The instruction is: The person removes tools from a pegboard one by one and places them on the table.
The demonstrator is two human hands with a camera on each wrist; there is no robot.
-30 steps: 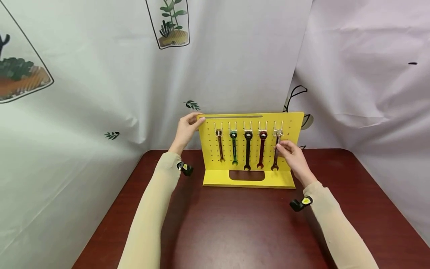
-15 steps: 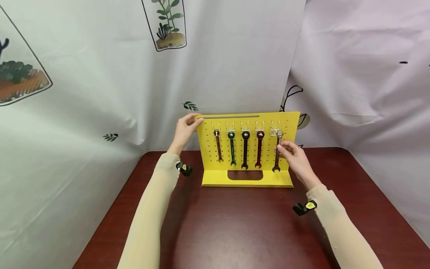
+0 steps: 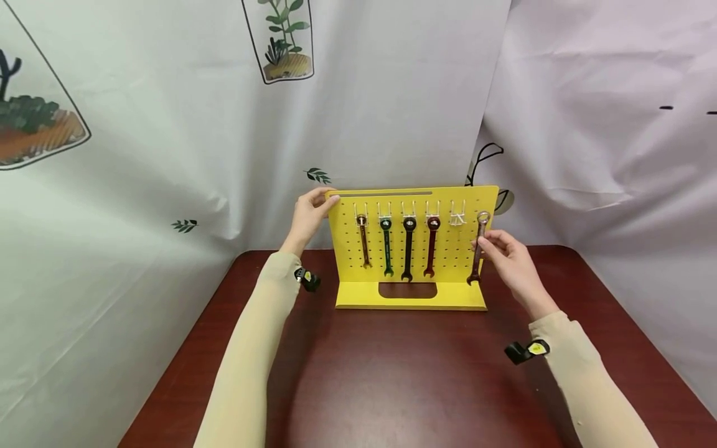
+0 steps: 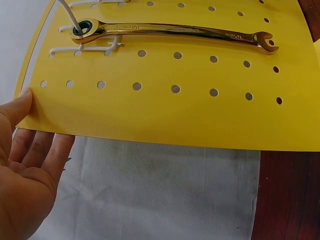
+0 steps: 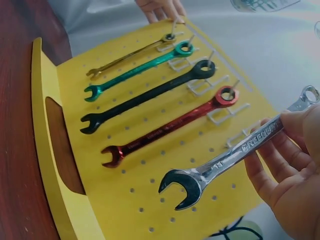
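Observation:
My left hand (image 3: 309,216) grips the upper left corner of a yellow pegboard stand (image 3: 448,294), thumb in front and fingers behind, as the left wrist view shows. In my right hand (image 5: 295,165) is a silver combination wrench (image 5: 227,155), pinched by thumb and fingers near its ring end. It is off its hook, in front of the board's right edge, open end down. On white hooks hang a gold wrench (image 4: 170,31), a green wrench (image 5: 137,71), a black wrench (image 5: 145,95) and a red wrench (image 5: 170,127). The rightmost hook (image 3: 457,218) is bare.
The stand rests near the back of a dark red-brown table (image 3: 403,373), its base having a cut-out slot. Behind it hangs a pale printed curtain (image 3: 392,112). A small black camera (image 3: 526,351) is strapped to the right wrist, another camera (image 3: 307,279) to the left.
The silver wrench has come off the rightmost hook and moved right with my right hand, towards the board's right edge. My left hand keeps its grip on the corner.

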